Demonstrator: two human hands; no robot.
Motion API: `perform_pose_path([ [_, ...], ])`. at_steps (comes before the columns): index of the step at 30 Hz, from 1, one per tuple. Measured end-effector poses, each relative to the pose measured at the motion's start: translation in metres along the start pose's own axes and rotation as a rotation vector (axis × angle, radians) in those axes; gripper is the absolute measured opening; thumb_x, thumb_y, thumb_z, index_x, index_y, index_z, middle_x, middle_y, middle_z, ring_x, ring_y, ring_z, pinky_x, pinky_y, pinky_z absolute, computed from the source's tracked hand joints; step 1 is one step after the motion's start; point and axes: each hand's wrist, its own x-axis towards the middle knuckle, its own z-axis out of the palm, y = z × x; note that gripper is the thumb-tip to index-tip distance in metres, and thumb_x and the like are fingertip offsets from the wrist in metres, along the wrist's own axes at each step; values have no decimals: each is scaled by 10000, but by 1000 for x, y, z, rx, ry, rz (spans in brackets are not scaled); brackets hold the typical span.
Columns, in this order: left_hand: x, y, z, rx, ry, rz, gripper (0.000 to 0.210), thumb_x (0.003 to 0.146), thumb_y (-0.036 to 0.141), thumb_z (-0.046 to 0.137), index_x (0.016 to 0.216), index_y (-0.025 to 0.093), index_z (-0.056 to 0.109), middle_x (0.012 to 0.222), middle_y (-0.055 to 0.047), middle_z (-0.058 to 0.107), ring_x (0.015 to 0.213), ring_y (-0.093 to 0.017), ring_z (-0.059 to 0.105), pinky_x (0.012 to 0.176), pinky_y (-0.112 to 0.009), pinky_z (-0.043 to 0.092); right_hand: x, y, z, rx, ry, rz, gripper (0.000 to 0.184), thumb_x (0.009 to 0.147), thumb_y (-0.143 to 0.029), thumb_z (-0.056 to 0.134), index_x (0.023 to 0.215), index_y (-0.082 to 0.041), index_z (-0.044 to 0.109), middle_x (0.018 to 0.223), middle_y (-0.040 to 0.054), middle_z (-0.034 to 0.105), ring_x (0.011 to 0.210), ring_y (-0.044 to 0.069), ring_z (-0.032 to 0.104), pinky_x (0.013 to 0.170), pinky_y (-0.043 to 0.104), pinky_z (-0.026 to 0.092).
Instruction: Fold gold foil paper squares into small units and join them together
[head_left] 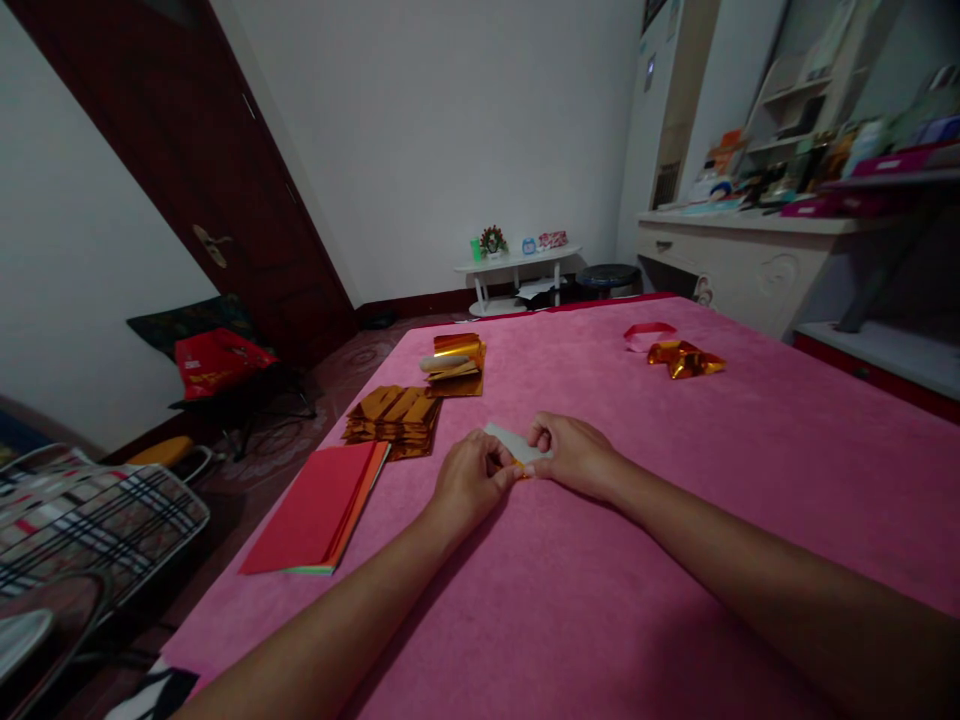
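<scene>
Between my two hands lies a small sheet of foil paper (512, 441), its pale back facing up and a bit of gold showing at the near edge. My left hand (474, 470) pinches the near left part of it, fingers closed. On the other side my right hand (571, 452) grips the right edge with curled fingers and thumb. Both thumbs almost meet at the gold edge. To the left of my left hand sits a stack of folded gold foil paper (397, 415). Behind it are more gold foil sheets (466, 380) with a pale rolled piece on top.
A pile of coloured paper (319, 505), red on top, lies at the table's left edge. Towards the far right are a crumpled gold foil piece (684, 359) and a pink-red band (649, 335). A pink cloth (675, 610) covers the table. A chair with a red bag (217, 362) stands left.
</scene>
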Motion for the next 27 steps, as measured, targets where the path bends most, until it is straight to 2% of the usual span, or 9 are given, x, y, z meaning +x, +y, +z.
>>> perform_pose_path([
  [5,0,-1,-4,-72,-62,14,128,710,246,666,691,140,597,706,3,568,598,-86,472,540,-204,344,2,2,3,-38,65,-19,446,544,-319,763,922,-217,549,993,27,611,859,177,571,681,258,392],
  [9,1,-4,-8,-148,-128,-3,109,696,195,646,746,141,566,650,25,532,550,-76,435,499,-194,325,4,2,2,-24,35,-4,536,535,-306,770,1010,-211,540,1035,29,612,881,180,581,696,263,406],
  [12,1,-7,-8,-189,-140,-31,172,668,173,655,791,148,536,630,43,509,524,-69,418,480,-186,313,10,-3,-3,-40,-27,13,568,503,-306,788,1013,-208,559,1004,23,627,858,179,586,674,257,406],
  [16,0,-9,-4,-234,-109,-27,214,671,217,679,783,154,508,649,41,517,533,-71,412,483,-187,307,19,-19,-10,-68,-128,49,669,451,-262,809,1073,-196,571,909,26,651,774,172,595,604,240,390],
  [20,-6,-7,0,-239,6,21,208,685,221,683,700,156,486,661,32,507,557,-78,421,506,-194,320,23,-29,-11,-68,-184,78,734,420,-249,814,1113,-171,586,883,46,655,744,180,600,558,237,384],
  [23,-11,-6,1,-176,41,81,159,712,184,656,665,154,506,702,14,536,609,-90,460,550,-200,339,25,-24,-8,-29,-169,78,670,400,-254,818,1036,-182,618,887,38,658,743,172,595,549,223,383],
  [27,-16,-4,-2,0,57,44,141,714,255,679,703,175,563,682,16,572,619,-111,481,550,-217,307,24,-17,-6,1,-174,81,387,457,-249,788,812,-187,646,726,-3,646,624,134,563,489,201,334],
])
